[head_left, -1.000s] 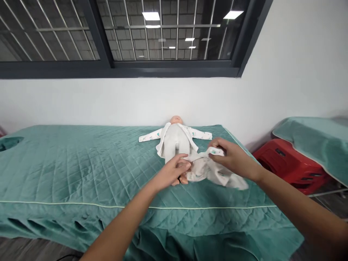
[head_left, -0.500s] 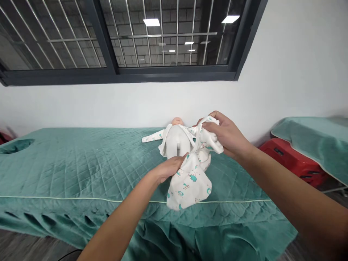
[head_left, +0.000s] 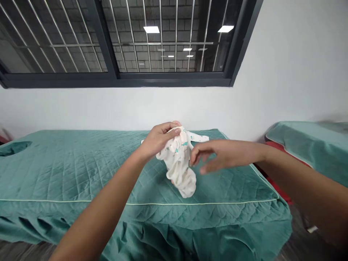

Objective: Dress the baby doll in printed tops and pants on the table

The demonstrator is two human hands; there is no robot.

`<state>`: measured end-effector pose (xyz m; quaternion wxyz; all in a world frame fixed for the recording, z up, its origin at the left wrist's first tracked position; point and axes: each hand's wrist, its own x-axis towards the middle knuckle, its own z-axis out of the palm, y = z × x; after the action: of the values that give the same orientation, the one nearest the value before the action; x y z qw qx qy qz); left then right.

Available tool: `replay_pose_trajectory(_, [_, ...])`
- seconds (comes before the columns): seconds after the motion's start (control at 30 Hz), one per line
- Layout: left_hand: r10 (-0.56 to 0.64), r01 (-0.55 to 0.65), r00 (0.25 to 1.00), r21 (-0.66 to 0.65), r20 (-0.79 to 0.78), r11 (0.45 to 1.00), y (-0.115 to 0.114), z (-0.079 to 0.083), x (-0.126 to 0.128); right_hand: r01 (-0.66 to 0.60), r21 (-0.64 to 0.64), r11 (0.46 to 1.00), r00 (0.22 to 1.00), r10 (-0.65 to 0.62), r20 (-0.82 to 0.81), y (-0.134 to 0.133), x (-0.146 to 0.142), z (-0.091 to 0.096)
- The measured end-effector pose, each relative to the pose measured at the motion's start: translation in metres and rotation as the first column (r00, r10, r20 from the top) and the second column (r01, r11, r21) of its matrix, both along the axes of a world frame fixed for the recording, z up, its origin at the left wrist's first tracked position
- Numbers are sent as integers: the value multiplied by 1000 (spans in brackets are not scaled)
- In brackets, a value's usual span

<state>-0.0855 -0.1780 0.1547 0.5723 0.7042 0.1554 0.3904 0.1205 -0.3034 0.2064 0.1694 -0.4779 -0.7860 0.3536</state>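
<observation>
A baby doll [head_left: 176,123] lies on the green quilted bed cover, with only a small part of its head showing beyond my left hand. White baby clothes [head_left: 178,163] with green and teal prints cover its body. One sleeve stretches out to the right. My left hand [head_left: 160,139] pinches the cloth near the doll's neck between thumb and fingers. Just right of the clothes, my right hand [head_left: 214,156] hovers with bent fingers and the thumb apart, slightly blurred, holding nothing. The lower cloth hangs bunched toward the front of the bed.
The green quilted cover [head_left: 81,166] spreads over the bed, with a face hole [head_left: 16,148] at its left end. A white wall and a dark-framed barred window [head_left: 174,79] stand behind. At right is another green-covered surface [head_left: 312,145] above something red [head_left: 280,146].
The cloth flap held up at the right now lies over the doll's body. My left hand has moved up to the neck area. My right hand has let go and dropped lower.
</observation>
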Motion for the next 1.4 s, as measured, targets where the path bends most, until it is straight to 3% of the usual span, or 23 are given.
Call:
replay_pose_trajectory(0.03, [-25,25,999,45,-20,999,-2,8,-1,79,98,992,996,-76,-37,2,-1,4])
replay_pose_trajectory(0.1, [-83,88,995,108,-50,990,-6,24,-4,267,312,912,958,-216,-188,8,-5,13])
replay_pose_trajectory(0.17, [-113,118,993,147,-40,982,-10,38,-6,366,414,833,913,-235,-335,14,-10,21])
replay_pose_trajectory(0.3, [-67,60,997,199,29,978,-17,58,-10,298,357,885,912,-154,-379,21,-23,30])
replay_pose_trajectory(0.4, [-11,7,1000,219,14,976,-19,65,-17,332,333,882,891,-178,-418,22,-30,31])
replay_pose_trajectory(0.47, [-13,32,997,234,-81,972,-18,68,-25,376,306,874,845,-188,-501,24,-32,28])
replay_pose_trajectory(0.57, [-101,188,940,248,-325,950,-13,71,-37,379,216,900,763,-171,-624,29,-33,20])
replay_pose_trajectory(0.67, [-136,238,913,231,-384,943,-7,67,-44,348,123,930,681,-160,-714,35,-31,7])
replay_pose_trajectory(0.77, [-67,95,987,196,-145,976,-4,56,-42,299,63,952,661,-159,-733,39,-28,-6])
replay_pose_trajectory(0.83, [-22,21,1000,146,5,989,-4,47,-36,164,34,986,787,-110,-607,40,-28,-11])
replay_pose_trajectory(0.9, [-13,9,999,96,50,995,-7,38,-28,0,-18,1000,926,-7,-378,40,-28,-15])
replay_pose_trajectory(1.0, [-12,12,1000,19,21,1000,-13,28,-19,-14,-48,999,979,4,-202,41,-27,-20])
replay_pose_trajectory(1.13, [-83,86,988,17,-130,996,-12,20,-21,215,15,976,877,-187,-442,44,-22,-25])
replay_pose_trajectory(1.27, [-154,188,928,68,-340,980,-7,9,-25,301,-2,954,730,-232,-643,43,-25,-30])
replay_pose_trajectory(1.33, [-145,155,957,21,-253,988,-6,3,-22,290,-28,957,698,-232,-677,41,-29,-32])
replay_pose_trajectory(1.4, [-140,139,986,-23,-88,990,-6,0,-17,215,-36,976,751,-189,-633,39,-31,-35])
